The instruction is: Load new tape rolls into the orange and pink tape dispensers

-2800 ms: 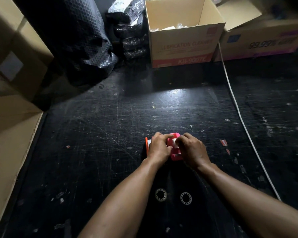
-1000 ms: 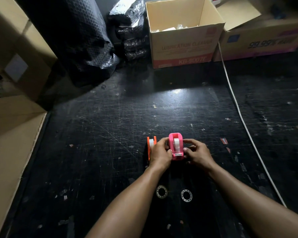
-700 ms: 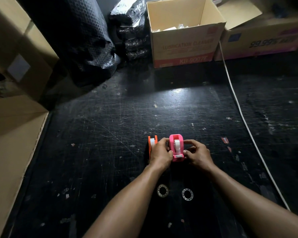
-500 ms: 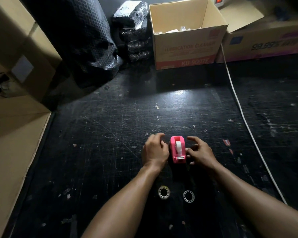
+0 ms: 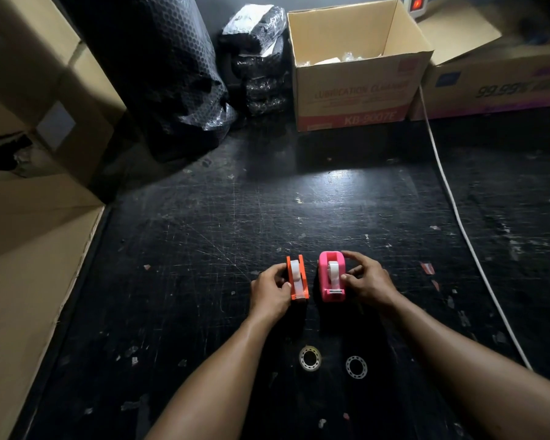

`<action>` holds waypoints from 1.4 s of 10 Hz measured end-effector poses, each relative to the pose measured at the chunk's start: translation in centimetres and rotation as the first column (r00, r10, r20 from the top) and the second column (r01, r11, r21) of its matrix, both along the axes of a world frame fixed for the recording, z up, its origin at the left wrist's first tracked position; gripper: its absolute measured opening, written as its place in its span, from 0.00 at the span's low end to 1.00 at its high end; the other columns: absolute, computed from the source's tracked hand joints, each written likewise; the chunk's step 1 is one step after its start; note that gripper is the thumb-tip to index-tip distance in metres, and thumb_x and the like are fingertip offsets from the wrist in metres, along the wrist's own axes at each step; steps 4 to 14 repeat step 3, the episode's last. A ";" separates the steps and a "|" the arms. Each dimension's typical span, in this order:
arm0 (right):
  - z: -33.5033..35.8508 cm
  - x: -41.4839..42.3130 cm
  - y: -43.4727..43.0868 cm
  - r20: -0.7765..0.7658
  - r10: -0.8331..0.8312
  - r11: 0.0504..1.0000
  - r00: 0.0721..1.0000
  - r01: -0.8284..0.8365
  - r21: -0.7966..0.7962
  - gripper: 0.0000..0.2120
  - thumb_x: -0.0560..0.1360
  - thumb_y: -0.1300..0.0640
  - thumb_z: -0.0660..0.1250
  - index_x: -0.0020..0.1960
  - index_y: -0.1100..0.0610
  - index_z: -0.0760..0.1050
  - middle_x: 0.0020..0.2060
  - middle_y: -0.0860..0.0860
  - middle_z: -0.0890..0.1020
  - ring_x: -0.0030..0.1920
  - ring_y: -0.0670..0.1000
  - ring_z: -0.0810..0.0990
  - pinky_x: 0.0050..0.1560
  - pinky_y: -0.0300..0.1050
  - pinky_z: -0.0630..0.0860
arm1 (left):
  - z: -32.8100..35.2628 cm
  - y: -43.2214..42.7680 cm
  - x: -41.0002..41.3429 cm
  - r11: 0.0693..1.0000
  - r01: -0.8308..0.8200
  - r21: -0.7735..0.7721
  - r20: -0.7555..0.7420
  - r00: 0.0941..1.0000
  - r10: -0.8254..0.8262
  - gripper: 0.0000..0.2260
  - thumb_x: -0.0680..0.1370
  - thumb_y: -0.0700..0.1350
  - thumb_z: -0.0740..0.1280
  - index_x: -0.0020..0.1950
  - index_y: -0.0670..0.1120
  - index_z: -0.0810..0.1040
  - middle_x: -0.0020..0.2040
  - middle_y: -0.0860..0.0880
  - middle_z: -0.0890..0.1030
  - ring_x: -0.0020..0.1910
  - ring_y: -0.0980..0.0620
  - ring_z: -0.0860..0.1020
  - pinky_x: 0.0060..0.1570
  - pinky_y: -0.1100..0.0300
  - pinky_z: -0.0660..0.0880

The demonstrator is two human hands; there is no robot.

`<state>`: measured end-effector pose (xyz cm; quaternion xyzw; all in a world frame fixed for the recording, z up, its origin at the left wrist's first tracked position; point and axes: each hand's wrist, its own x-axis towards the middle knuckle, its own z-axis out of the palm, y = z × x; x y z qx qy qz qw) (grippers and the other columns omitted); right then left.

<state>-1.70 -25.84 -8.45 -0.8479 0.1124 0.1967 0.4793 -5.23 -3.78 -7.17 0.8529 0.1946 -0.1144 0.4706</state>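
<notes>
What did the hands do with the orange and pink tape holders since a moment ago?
The left hand let go of the pink dispenser and took the orange dispenser, which now stands clear beside the pink one with a gap between them. The right hand moved to grip the pink dispenser's right side. The pink dispenser stayed about where it was, and the two empty tape rings and the white cable did not move.

Left hand (image 5: pixel 269 292) grasps the orange dispenser (image 5: pixel 298 278); right hand (image 5: pixel 367 281) holds the pink dispenser (image 5: pixel 331 277) (each carrying a white roll). Both stand side by side, apart, on the black counter (image 5: pixel 204 249); two empty cores (image 5: pixel 310 358) lie nearer.
</notes>
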 end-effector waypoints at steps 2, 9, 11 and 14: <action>-0.5 -0.2 0.0 0.008 -0.038 0.997 0.999 0.037 0.064 0.24 0.74 0.57 0.71 0.68 0.45 0.73 0.50 0.56 0.84 0.48 0.55 0.85 0.41 0.45 0.81 | 0.1 0.0 0.4 1.000 0.004 0.015 0.011 1.000 -0.004 0.17 0.74 0.40 0.67 0.60 0.53 0.82 0.45 0.55 0.85 0.45 0.50 0.85 0.51 0.48 0.83; -1.1 -1.9 -1.0 0.114 0.022 0.983 0.993 0.000 -0.185 0.23 0.75 0.55 0.70 0.69 0.52 0.74 0.55 0.56 0.82 0.57 0.57 0.80 0.57 0.46 0.74 | 0.3 0.8 -0.7 0.997 0.057 0.052 0.002 0.998 -0.058 0.20 0.74 0.39 0.69 0.65 0.50 0.79 0.53 0.51 0.84 0.52 0.52 0.82 0.58 0.55 0.80; -1.1 -1.9 -1.0 0.114 0.022 0.983 0.993 0.000 -0.185 0.23 0.75 0.55 0.70 0.69 0.52 0.74 0.55 0.56 0.82 0.57 0.57 0.80 0.57 0.46 0.74 | 0.3 0.8 -0.7 0.997 0.057 0.052 0.002 0.998 -0.058 0.20 0.74 0.39 0.69 0.65 0.50 0.79 0.53 0.51 0.84 0.52 0.52 0.82 0.58 0.55 0.80; -1.1 -1.9 -1.0 0.114 0.022 0.983 0.993 0.000 -0.185 0.23 0.75 0.55 0.70 0.69 0.52 0.74 0.55 0.56 0.82 0.57 0.57 0.80 0.57 0.46 0.74 | 0.3 0.8 -0.7 0.997 0.057 0.052 0.002 0.998 -0.058 0.20 0.74 0.39 0.69 0.65 0.50 0.79 0.53 0.51 0.84 0.52 0.52 0.82 0.58 0.55 0.80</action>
